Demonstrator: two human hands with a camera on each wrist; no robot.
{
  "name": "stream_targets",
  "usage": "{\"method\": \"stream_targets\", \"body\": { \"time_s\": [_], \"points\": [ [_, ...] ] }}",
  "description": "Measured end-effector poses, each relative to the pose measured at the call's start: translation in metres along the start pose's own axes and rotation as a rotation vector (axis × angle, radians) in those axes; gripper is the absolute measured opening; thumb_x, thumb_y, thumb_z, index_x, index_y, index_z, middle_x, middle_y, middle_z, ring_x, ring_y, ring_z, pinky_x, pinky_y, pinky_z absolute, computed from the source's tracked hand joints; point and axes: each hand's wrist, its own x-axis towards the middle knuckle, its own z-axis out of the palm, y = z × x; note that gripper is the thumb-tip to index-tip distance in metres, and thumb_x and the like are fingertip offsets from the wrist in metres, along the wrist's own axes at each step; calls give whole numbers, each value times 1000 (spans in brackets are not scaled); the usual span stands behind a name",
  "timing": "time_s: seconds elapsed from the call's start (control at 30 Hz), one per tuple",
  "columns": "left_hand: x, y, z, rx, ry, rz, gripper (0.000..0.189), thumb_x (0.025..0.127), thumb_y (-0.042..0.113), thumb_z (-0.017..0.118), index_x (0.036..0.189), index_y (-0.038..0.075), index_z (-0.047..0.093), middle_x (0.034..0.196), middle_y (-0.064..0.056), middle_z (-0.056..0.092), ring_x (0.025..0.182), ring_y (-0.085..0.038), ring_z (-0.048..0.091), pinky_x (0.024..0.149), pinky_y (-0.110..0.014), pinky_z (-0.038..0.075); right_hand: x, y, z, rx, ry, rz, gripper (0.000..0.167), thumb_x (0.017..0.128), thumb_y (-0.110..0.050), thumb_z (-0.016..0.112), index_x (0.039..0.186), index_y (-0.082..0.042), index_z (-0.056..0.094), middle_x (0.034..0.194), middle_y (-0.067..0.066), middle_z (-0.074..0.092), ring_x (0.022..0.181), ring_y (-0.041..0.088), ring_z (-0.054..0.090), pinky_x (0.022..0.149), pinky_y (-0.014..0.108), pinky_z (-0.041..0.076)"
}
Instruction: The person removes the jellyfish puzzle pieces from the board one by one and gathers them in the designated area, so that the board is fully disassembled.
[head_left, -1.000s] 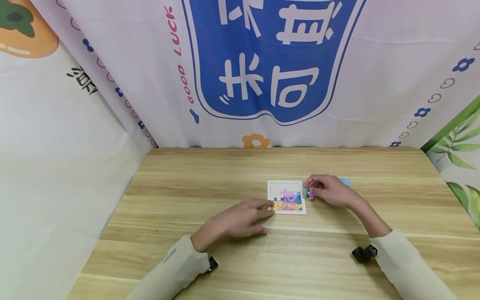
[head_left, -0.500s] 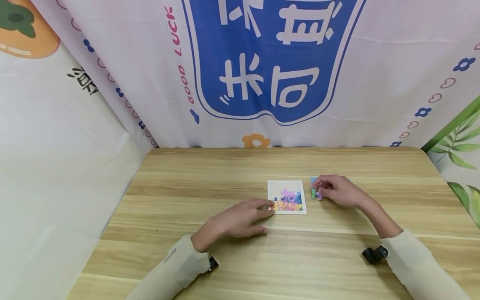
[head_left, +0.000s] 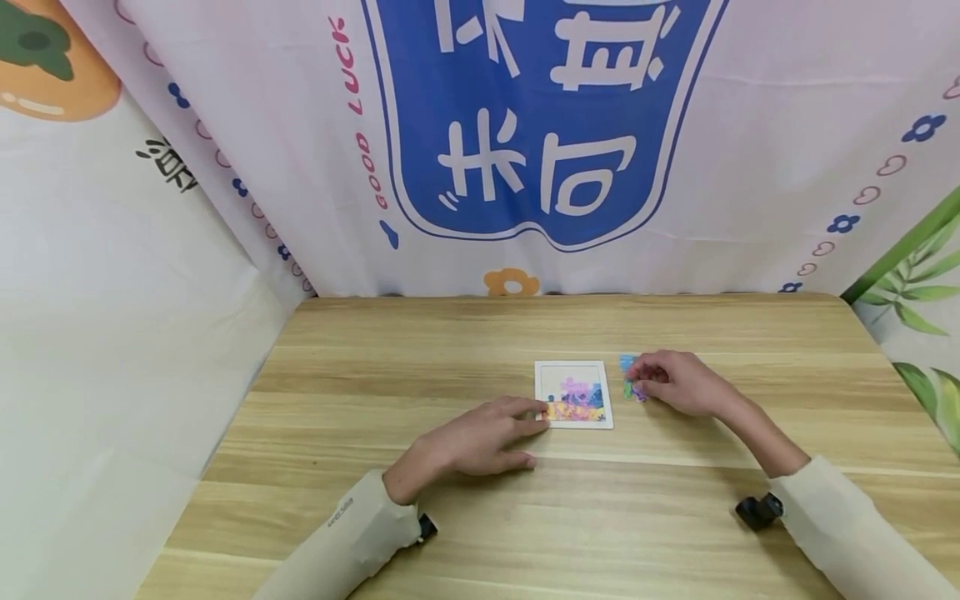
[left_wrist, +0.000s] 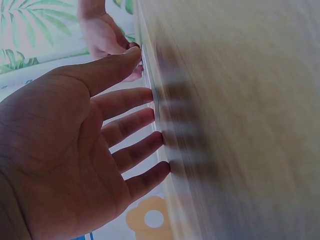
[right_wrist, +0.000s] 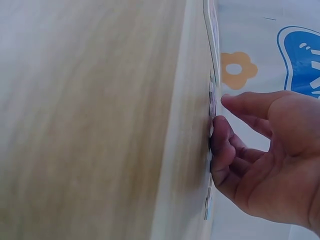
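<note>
A white square puzzle tray [head_left: 572, 367] lies flat on the table, its lower part filled with pink, yellow and blue jigsaw pieces [head_left: 579, 400]. My left hand [head_left: 491, 437] rests at the tray's left edge, fingertips on its rim, fingers fairly straight. To the right of the tray my right hand [head_left: 678, 383] is over loose jigsaw pieces. A green and purple piece [head_left: 630, 392] lies by its fingertips, with a light blue piece [head_left: 627, 362] just behind. In the right wrist view the thumb and index finger [right_wrist: 222, 132] stand apart. The right hand hides part of the pieces.
The wooden table [head_left: 420, 342] runs back to a printed curtain [head_left: 300, 167]. Small black wrist cameras are on both sleeves, the right camera [head_left: 759, 510] and the left camera [head_left: 425, 527].
My right hand has moved right, away from the tray, carrying the green and purple jigsaw piece, and has set it down beside the light blue one. The left hand stays put.
</note>
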Motion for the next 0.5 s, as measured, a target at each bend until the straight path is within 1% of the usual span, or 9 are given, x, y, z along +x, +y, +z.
{"method": "stream_targets", "body": {
  "time_s": [0.07, 0.2, 0.5],
  "points": [
    [0, 0, 0, 0, 0, 3, 61, 109, 42, 63, 162, 16, 49, 176, -2, 35, 163, -24, 33, 134, -44, 30, -1, -1, 0, -9, -2, -6, 10, 101, -9, 73, 110, -8, 76, 94, 0, 71, 80, 11, 53, 69, 23, 45],
    [0, 0, 0, -1, -1, 1, 61, 109, 42, 63, 162, 16, 48, 176, -2, 34, 163, -25, 33, 134, -44, 30, -1, -1, 0, -22, -2, -15, 10, 97, -8, 77, 108, -9, 76, 93, -1, 70, 79, 10, 53, 67, 22, 46],
    [-1, -1, 1, -14, 6, 17, 60, 109, 40, 63, 161, 14, 50, 175, -4, 36, 163, -26, 34, 133, -46, 31, 0, -1, 0, -28, 13, -15, 10, 98, -6, 76, 108, -7, 76, 97, 3, 71, 80, 10, 55, 68, 22, 48]
  ]
}}
